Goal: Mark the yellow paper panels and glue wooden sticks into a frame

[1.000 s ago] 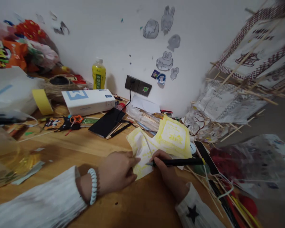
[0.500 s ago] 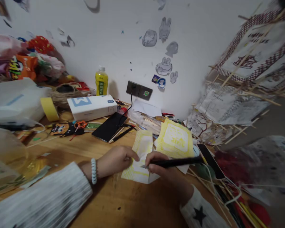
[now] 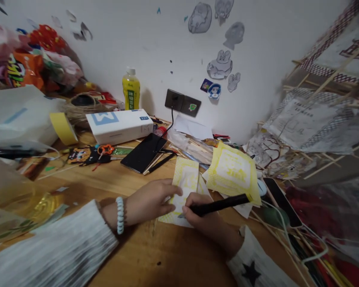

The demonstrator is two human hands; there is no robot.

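Observation:
My right hand (image 3: pixel 206 223) is closed around a thick black pen (image 3: pixel 223 204), its tip pointing down and left at a sheet of white paper with yellow patterning (image 3: pixel 188 173). Fingers partly curled and apart, my left hand (image 3: pixel 152 199) rests on the left side of that sheet. The paper looks folded, with a second layer showing at its right edge. Just behind my right hand lies a square piece with a yellow border and yellow marks (image 3: pixel 231 167). My right hand hides part of the sheet, and the pen's tip is hard to make out.
A black tablet-like slab (image 3: pixel 143 153), a white box (image 3: pixel 119 125) and a yellow bottle (image 3: pixel 131 89) stand behind my hands. A yellow tape roll (image 3: pixel 63 128) is at left. A phone (image 3: pixel 283 202), sticks and a pale cable (image 3: pixel 315 257) crowd the right, below stick-framed paper structures (image 3: pixel 305 119).
The whole view has shifted, with the wall stickers now higher and farther right. The patterned sheet sits a little differently under my hands. The pen stays in my right hand.

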